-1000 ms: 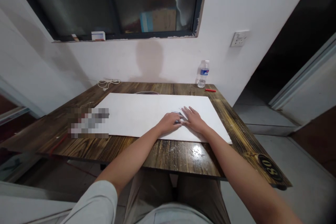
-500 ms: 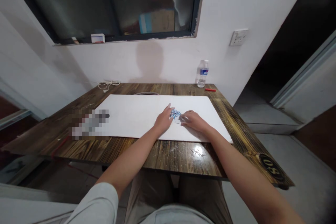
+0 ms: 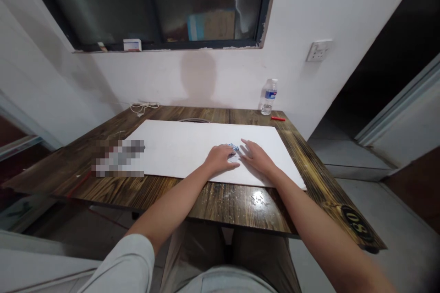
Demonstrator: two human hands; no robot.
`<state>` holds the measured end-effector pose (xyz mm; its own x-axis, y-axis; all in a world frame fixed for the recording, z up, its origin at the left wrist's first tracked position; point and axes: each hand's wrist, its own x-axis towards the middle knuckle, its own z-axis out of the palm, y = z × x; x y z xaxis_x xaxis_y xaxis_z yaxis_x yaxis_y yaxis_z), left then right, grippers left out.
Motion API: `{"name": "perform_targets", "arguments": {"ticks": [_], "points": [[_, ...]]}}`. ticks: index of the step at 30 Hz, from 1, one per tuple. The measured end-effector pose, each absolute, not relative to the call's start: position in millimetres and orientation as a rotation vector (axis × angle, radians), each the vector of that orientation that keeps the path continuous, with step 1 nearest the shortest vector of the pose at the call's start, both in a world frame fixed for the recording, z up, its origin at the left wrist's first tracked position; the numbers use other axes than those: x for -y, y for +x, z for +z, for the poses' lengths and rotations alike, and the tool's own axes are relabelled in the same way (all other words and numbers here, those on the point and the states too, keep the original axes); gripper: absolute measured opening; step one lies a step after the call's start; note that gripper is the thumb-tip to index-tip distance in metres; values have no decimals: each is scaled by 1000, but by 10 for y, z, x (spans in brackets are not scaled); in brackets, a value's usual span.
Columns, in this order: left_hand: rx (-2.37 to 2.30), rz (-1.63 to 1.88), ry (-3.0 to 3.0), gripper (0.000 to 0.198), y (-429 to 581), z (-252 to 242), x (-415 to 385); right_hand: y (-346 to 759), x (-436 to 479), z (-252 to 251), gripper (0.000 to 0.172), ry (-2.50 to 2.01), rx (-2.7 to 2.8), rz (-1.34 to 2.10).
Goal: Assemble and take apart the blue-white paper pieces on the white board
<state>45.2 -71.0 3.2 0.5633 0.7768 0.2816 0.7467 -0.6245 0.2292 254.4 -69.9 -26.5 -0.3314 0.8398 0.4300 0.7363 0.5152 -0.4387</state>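
blue-white paper piece [image 3: 233, 147] | long axis near sideways | left hand [image 3: 220, 159] touching

From here I see a blue-and-white patterned scrap [image 3: 233, 147] on the plain white board [image 3: 178, 146]; below the board, the wooden tabletop [image 3: 220, 203] streaks dark brown and amber.

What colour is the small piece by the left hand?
The piece is blue and white; head view.
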Motion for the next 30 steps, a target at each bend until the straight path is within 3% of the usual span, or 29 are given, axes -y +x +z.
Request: {"name": "perform_targets", "arguments": {"ticks": [8,14,18,24,30], "points": [[-1317,603,2669,18,463,-22,687,2548,686,-269,31,-1151,2296,292],[-1489,712,2557,38,428,-67,631,2537,733,-185,20,-1018,2298,329],[-1561,604,2534,53,433,-76,647,2502,757,-154,19,-944,2299,341],[-1391,489,2643,55,453,9,707,2493,752,-139,29,-1003,2251,202],[-1191,535,2730,39,448,72,704,2516,738,-175,71,-1121,2156,99]]}}
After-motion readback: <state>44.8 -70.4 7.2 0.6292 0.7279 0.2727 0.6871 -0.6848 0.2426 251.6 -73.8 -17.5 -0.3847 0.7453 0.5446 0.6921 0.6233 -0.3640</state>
